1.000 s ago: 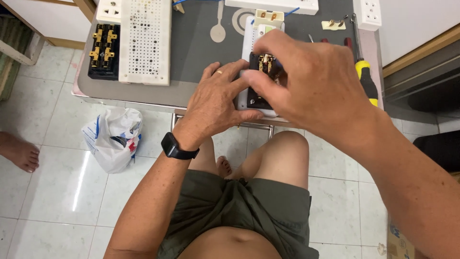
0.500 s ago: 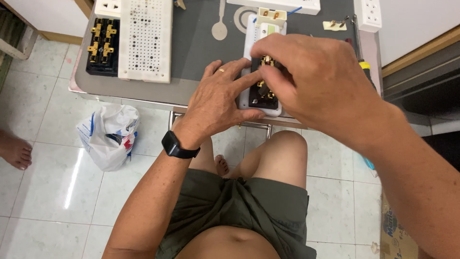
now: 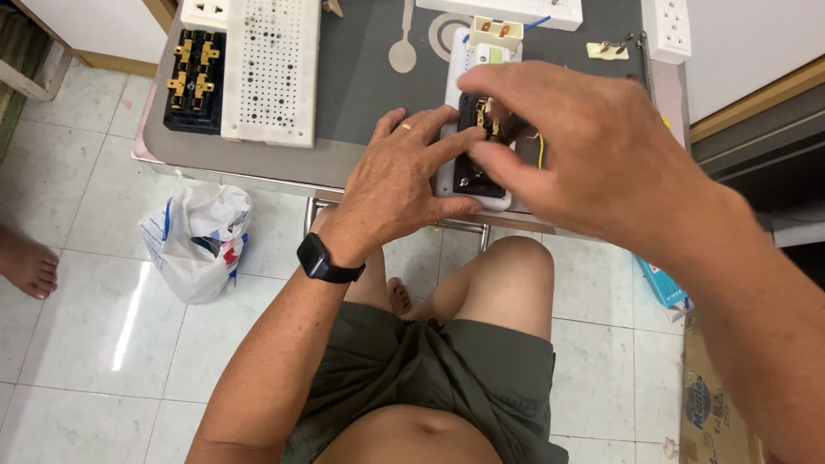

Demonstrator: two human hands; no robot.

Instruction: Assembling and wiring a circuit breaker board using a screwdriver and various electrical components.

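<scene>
A white socket strip [image 3: 467, 77] with a black, brass-contact insert [image 3: 473, 163] lies at the front edge of the grey table [image 3: 361, 86]. My left hand [image 3: 404, 176] presses on its left side, fingers spread over the near end, a ring on one finger and a black watch [image 3: 325, 259] on the wrist. My right hand [image 3: 576, 146] hovers over the insert, thumb and fingertips pinched at the brass contacts. Whether it holds anything there is hidden by the fingers.
A white perforated board [image 3: 271, 64] and a black contact block [image 3: 193, 77] lie at the table's left. More white socket parts [image 3: 670, 26] lie along the far edge. A plastic bag [image 3: 202, 241] sits on the tiled floor; another person's bare foot [image 3: 26, 262] shows at the far left.
My right hand has lifted slightly and shifted right, uncovering more of the black insert. My left hand keeps pressing on the strip.
</scene>
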